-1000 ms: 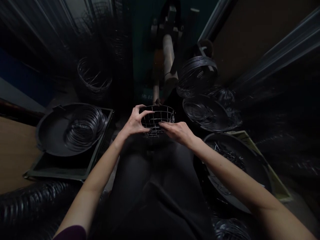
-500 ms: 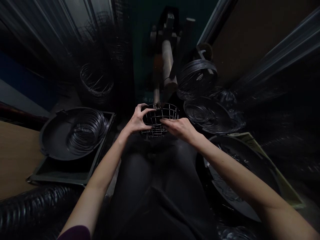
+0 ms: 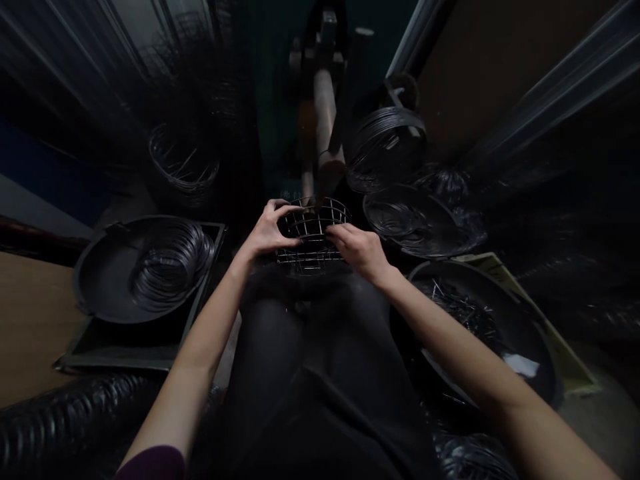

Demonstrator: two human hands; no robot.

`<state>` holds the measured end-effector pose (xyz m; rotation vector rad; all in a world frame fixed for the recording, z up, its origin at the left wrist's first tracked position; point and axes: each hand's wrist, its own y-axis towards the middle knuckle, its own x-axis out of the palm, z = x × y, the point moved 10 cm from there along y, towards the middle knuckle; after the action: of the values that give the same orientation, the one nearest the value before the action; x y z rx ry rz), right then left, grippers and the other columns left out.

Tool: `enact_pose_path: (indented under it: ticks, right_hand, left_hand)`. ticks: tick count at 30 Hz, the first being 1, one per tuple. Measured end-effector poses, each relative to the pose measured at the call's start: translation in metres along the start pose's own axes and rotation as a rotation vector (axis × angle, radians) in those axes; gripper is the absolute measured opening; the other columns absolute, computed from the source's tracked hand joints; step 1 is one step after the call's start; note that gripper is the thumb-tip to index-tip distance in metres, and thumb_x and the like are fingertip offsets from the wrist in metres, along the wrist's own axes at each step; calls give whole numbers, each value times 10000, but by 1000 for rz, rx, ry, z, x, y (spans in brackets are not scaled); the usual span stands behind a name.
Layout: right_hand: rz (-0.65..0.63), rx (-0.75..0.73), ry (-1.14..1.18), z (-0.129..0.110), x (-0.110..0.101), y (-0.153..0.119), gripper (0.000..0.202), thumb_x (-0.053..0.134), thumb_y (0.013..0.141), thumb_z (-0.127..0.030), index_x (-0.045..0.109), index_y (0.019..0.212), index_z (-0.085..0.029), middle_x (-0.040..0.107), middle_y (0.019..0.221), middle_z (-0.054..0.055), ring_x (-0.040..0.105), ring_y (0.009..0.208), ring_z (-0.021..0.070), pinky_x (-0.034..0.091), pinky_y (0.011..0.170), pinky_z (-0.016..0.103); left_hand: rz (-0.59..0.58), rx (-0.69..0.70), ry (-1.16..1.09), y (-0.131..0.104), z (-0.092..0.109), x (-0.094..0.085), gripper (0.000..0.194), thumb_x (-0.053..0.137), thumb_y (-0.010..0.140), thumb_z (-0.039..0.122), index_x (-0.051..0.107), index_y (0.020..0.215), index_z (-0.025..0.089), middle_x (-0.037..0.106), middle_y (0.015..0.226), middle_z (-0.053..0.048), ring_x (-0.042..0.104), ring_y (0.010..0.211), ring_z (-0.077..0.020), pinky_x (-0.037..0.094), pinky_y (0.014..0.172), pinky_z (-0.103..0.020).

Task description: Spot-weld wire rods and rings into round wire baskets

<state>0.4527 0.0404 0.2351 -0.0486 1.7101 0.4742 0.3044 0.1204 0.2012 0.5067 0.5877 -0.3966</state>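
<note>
A round wire basket (image 3: pixel 314 236) of thin metal rods sits tilted above my lap, under the front end of a machine's thick metal arm (image 3: pixel 326 110). My left hand (image 3: pixel 266 230) grips the basket's left side, thumb low and fingers over the upper wires. On the right side, my right hand (image 3: pixel 361 249) has its fingers pinched together at the basket's wires. Whether a loose piece of wire is also between those fingertips is too small and dark to tell. The machine's lower rod (image 3: pixel 307 181) reaches down to the basket's far rim.
Left, a black pan (image 3: pixel 103 280) bears a coil of wire rings (image 3: pixel 173 267). On the right, a large pan (image 3: pixel 525 327) contains short metal pieces (image 3: pixel 463 310) and a white scrap (image 3: pixel 521 365). Behind it are a smaller pan (image 3: pixel 440 230) and wire hoops (image 3: pixel 387 143).
The basket has turned or tilted a little between my hands. My right hand has curled more and shifted slightly along the wires. The whole view has shifted slightly.
</note>
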Motion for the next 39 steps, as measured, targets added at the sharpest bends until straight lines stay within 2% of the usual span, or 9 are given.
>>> enact_pose_path:
  ticks: [5,12,21,26,35,39]
  right_hand:
    - [108,80,37,16,-1,11,182,555,943,-243,705,1039,-208,638,1033,73,606,794,158,397,587,234]
    - [155,81,99,22,2,22,126,586,926,-253,694,972,-207,592,940,56,544,758,159,350,590,248]
    - [216,147,148,33,0,32,65,657,870,-231,677,925,-202,562,915,46,529,773,170,354,607,258]
    - [216,171,166,36,3,44,73,642,871,-242,674,926,-207,564,905,43,526,767,173,349,606,262]
    - [208,183,169,38,7,57,90,641,853,-239,678,929,-209,583,903,40,539,766,180,355,596,261]
    - [214,166,237,37,0,47,127,636,861,-245,686,974,-214,613,924,30,576,788,176,423,653,262]
  left_hand:
    - [3,-4,2,17,-9,-3,720,860,557,298,637,1238,234,443,1261,-79,473,1280,-295,380,1154,-456]
    - [-14,-8,-37,24,-14,-5,695,866,580,330,645,1232,235,461,1237,-71,485,1265,-278,372,1160,-456]
    - [-7,-39,-106,34,-29,-4,713,868,554,299,647,1229,238,458,1247,-72,515,1227,-271,395,1139,-461]
    - [17,-55,-128,40,-38,-9,717,861,554,308,645,1234,244,455,1237,-70,523,1217,-271,403,1129,-464]
    - [41,-78,-69,45,-40,-16,718,861,554,307,641,1232,221,463,1257,-76,505,1254,-272,387,1140,-439]
    - [33,-47,-27,48,-36,-16,735,877,544,383,638,1219,214,530,1221,-78,526,1226,-269,419,1110,-440]
